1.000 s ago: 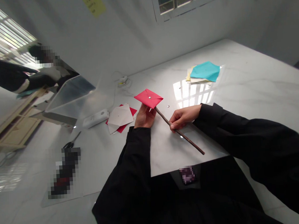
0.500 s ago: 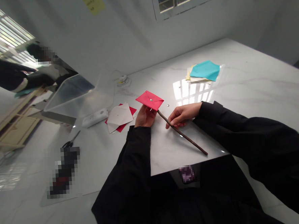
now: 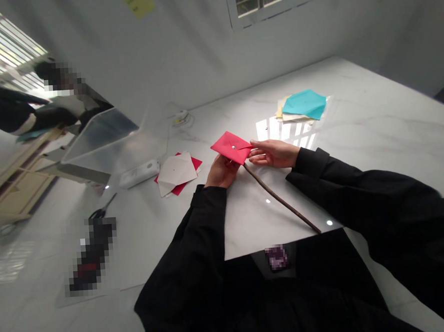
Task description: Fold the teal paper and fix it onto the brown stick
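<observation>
My left hand (image 3: 222,172) is closed under a red folded paper square (image 3: 230,144), which has a small shiny pin or bead at its middle. A thin brown stick (image 3: 280,198) slants from beneath the paper down to the right, its lower end near the table's front edge. The left fingers are partly hidden behind the paper, so I cannot tell whether they also grip the stick. My right hand (image 3: 274,154) has its thumb and fingers at the paper's right corner, pinching it lightly. To the left lie white and red paper pieces (image 3: 177,172).
Blue and pale papers (image 3: 304,106) lie at the back right. On the left are a white power strip (image 3: 142,174), a clear plastic box (image 3: 100,138), scissors (image 3: 101,212) and a blurred dark object (image 3: 94,256). People sit farther left. The marble-patterned table (image 3: 369,112) meets a wall.
My right hand has let go of the stick and moved up to the red paper's right corner. My left hand, the paper and the stick have shifted slightly right.
</observation>
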Tool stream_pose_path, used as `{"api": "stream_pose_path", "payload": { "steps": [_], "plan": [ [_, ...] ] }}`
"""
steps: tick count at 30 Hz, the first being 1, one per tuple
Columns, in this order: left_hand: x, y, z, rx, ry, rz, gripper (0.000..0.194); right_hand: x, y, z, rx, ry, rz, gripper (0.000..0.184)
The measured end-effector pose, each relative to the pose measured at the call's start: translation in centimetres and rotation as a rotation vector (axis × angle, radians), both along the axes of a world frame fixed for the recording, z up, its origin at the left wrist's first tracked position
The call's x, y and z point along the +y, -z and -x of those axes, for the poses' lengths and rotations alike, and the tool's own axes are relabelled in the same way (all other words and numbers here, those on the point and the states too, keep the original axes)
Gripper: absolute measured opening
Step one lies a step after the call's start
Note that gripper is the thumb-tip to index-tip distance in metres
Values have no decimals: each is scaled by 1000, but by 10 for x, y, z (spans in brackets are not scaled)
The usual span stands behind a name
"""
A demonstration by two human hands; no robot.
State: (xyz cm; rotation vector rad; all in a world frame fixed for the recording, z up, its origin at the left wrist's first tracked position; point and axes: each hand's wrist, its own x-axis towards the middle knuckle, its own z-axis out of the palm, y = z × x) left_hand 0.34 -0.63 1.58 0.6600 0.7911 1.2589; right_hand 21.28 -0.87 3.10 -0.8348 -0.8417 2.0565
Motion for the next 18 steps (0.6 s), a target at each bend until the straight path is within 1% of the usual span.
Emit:
{"api": "stream_pose_path", "payload": {
  "steps": [3, 6, 10, 14, 18],
  "plan": [
    [-4, 0, -4, 25, 28, 4, 20, 0, 2, 1, 32, 29, 24, 13],
    [-5, 0, -5, 41, 29, 6, 25, -1, 3, 3, 19, 37, 33, 1],
    [-5, 0, -4, 16, 19, 16, 23, -2, 2, 3, 0, 40, 27, 7],
    [-3, 1, -3, 37, 6, 37, 28, -2, 1, 2, -18, 51, 32, 9],
    [-2, 2, -3, 39, -10, 36, 25, -2, 1, 2, -13, 49, 35, 8]
  ]
}}
